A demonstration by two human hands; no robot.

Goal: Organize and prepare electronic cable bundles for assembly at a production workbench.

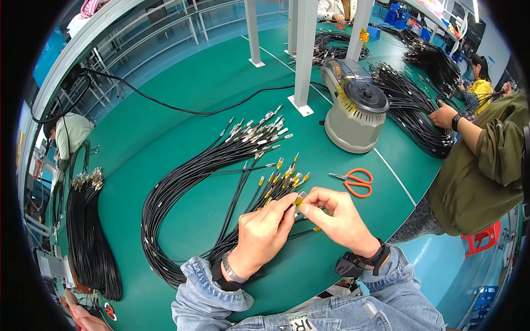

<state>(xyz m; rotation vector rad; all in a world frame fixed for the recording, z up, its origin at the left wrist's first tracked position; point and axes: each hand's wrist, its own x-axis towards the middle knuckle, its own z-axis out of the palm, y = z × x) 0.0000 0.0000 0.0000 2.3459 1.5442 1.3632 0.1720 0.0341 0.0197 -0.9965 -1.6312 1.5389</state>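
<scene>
Above the green table, my left hand pinches a black cable's metal connector wrapped with a bit of yellow tape. My right hand has thumb and forefinger closed on the same taped end. Behind my fingers lie several cable ends with yellow tape. A large curved bundle of black cables lies to the left, its silver connectors fanned out without visible tape. Orange-handled scissors rest to the right of my right hand, blades pointing left.
A grey round tape dispenser stands beyond the scissors, near a white post. A power cord crosses the green table. More cable bundles lie far left and right. A co-worker in an olive jacket handles cables at right.
</scene>
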